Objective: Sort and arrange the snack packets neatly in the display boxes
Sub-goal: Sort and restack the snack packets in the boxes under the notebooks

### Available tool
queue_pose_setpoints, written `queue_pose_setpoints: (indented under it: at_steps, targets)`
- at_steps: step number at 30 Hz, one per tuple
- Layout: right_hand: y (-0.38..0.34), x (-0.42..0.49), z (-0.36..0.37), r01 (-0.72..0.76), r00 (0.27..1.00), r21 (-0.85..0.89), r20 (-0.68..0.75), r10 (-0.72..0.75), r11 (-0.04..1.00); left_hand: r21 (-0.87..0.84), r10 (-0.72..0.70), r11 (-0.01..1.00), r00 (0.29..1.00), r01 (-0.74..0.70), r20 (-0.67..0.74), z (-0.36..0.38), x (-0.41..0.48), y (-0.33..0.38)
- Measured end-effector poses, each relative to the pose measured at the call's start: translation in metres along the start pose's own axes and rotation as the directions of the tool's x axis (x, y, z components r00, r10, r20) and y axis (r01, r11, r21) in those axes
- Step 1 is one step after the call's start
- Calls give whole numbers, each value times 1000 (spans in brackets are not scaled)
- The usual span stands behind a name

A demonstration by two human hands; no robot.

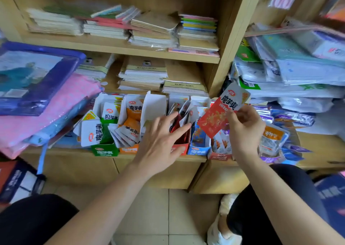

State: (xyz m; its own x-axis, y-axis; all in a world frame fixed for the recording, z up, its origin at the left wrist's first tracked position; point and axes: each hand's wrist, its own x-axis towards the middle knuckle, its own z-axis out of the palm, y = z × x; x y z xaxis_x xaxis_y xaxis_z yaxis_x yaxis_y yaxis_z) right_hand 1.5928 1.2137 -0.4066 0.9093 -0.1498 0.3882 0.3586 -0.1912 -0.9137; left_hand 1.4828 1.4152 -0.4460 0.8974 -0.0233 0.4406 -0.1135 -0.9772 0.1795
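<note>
**A:** What is the head view showing?

**B:** A person is facing a low wooden shelf. Display boxes are standing in a row along its near edge. From left to right they are a green box, an orange box, a red box and a blue box.

**A:** Is any writing showing?

**B:** Yes. The packets are carrying "魔芋爽" in bold black characters under a small red oval logo, which is too blurred to read. The same characters are showing on the front of the green box.

**A:** What is the right hand doing?

**B:** The right hand is pinching a red packet between thumb and fingers. It is holding the packet tilted in the air above the blue box, just right of the red box.

**A:** And the left hand?

**B:** The left hand is reaching over the red box with its fingers straight and spread, gripping nothing. Its fingertips are touching the packets inside.

**A:** Anything else?

**B:** Green packets are leaning out of the green box, and orange packets are slumping in the orange one. Stacks of notebooks are lying on the far shelves, and a pink bag is lying at the left.
</note>
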Motion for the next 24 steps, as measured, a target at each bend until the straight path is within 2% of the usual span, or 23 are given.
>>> queue_pose_setpoints:
  at_steps: [3,5,8,14,18,20,22,24]
  targets:
    - [14,-7,3,8,999,-62,40,-5,998,139,-18,990,998,10,52,8,13,2]
    - [17,-11,6,8,997,-86,77,-1,996,161,-71,984,997,70,-5,7,21,-2]
    - [16,-17,12,49,993,-69,111,-41,996,124,-119,984,991,126,-64,6,25,-10]
    - [13,-36,34,196,961,-55,208,-180,979,-9,-159,987,985,158,-64,7,18,-11]
    - [19,-36,43,312,933,-82,212,-290,946,-50,-191,981,979,188,-70,3,15,-11]
    - [27,-36,48,289,928,-102,275,-252,952,-67,-194,979,980,191,-53,3,14,-13]
    - [33,-40,53,202,915,-151,381,-131,968,-84,-195,978,980,191,-42,3,13,-14]
    - [38,-42,55,220,885,-207,452,-106,953,-100,-190,978,981,185,-40,3,12,-15]
